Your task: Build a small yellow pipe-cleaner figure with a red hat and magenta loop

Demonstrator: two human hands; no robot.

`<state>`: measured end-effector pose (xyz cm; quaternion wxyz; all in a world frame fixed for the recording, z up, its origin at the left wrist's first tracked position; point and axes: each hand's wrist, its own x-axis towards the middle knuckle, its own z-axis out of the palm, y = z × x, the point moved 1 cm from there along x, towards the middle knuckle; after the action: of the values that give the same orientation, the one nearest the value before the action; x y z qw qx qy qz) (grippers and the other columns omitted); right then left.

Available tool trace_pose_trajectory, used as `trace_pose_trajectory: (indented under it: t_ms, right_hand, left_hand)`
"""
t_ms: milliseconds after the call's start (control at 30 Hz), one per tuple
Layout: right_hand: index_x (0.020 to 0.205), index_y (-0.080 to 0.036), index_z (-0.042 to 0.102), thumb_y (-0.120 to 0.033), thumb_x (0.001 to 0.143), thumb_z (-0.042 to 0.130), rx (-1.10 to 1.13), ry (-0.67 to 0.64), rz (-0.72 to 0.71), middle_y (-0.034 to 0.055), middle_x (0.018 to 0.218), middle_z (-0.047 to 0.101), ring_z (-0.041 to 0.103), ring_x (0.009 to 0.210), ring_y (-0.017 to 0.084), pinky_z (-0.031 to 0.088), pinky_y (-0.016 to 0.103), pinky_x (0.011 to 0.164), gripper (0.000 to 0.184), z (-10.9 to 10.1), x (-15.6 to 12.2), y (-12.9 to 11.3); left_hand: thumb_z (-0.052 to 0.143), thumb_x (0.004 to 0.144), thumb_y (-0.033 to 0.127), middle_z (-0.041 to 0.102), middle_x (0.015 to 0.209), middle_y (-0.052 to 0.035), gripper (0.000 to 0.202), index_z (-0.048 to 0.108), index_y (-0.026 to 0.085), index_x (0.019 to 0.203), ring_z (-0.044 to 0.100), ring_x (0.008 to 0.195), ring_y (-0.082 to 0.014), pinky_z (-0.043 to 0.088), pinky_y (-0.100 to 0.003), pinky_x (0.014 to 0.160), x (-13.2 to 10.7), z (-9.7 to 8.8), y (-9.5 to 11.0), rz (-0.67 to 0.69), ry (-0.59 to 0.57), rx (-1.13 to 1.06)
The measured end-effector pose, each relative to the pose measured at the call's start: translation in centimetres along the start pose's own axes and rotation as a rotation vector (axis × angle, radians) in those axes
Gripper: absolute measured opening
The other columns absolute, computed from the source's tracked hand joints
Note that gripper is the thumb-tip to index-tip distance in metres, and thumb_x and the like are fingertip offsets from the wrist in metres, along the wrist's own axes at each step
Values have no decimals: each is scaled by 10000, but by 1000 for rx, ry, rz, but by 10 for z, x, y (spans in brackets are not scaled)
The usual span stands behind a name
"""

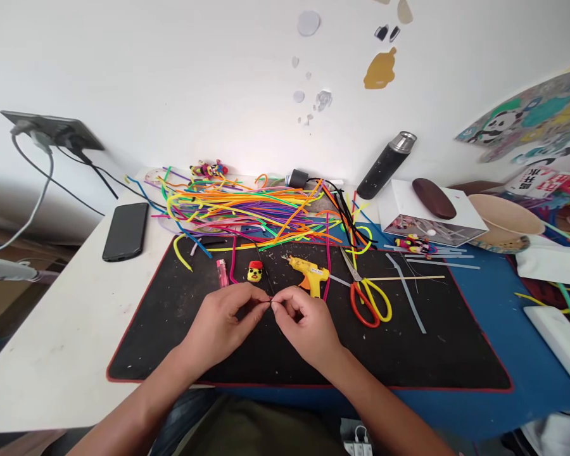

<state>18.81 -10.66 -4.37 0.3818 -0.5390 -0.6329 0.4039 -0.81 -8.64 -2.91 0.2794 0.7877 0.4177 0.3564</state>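
Observation:
Over the middle of a black mat (pixel 171 354), my left hand (pixel 230 320) and my right hand (pixel 306 323) meet with thumbs and fingertips pinched. Between them they hold a thin dark pipe cleaner (pixel 266 273); one length of it runs up and away from the fingertips. The small part right at the fingers is too fine to make out. Just beyond my hands sits a small yellow head with a red cap (pixel 255 272). A pink lighter (pixel 223 273) lies left of it. The yellow glue gun (pixel 308 271) is beyond my right hand, with scissors (pixel 368 297) to its right.
Many coloured pipe cleaners (pixel 247 212) are heaped along the wall. A phone (pixel 126 232) lies at the left. Toward the back right stand a black flask (pixel 387 166) and a white box (pixel 396 206) with a brown case (pixel 434 198) on it. A clear glue stick (pixel 411 297) rests on the mat.

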Motion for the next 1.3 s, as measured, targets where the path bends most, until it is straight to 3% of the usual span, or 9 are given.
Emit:
trace_pose_trajectory:
  t_ms: [333,600,833,1100,1300]
  right_hand:
    - [852,-227,701,-276,943,624,-11,-6,-1,-84,556,432,428,488,111,338,242,514,128,1,1,0]
    - [803,-231,660,-260,917,622,-13,31,18,-95,535,403,398,470,104,320,244,511,124,8,1,6]
    - [774,-231,638,-278,914,617,-13,66,32,-91,541,400,403,488,112,347,243,523,149,7,3,6]
    - [795,-229,643,-288,933,621,46,96,17,-91,540,404,407,477,112,354,244,511,151,5,2,5]
    - [792,-226,644,-264,928,622,26,86,1,-95,546,394,395,477,105,343,242,512,143,10,-1,5]
  left_hand:
    - [610,1011,160,780,849,-9,112,702,210,969,748,738,-148,547,-230,690,3,0,1,60,-24,89]
    - [629,967,155,765,796,13,115,710,213,910,720,677,-137,520,-223,639,3,6,0,-46,-17,56]
    - [624,1015,197,785,810,1,132,720,212,926,746,707,-158,555,-249,673,-1,17,-5,-38,55,125]
    - [677,1040,239,837,929,-18,95,768,228,1019,799,822,-177,621,-260,777,-7,5,-9,-3,70,50]
    - [705,1018,198,830,941,-13,59,753,218,1045,795,839,-173,609,-254,793,-8,8,-9,20,90,37]
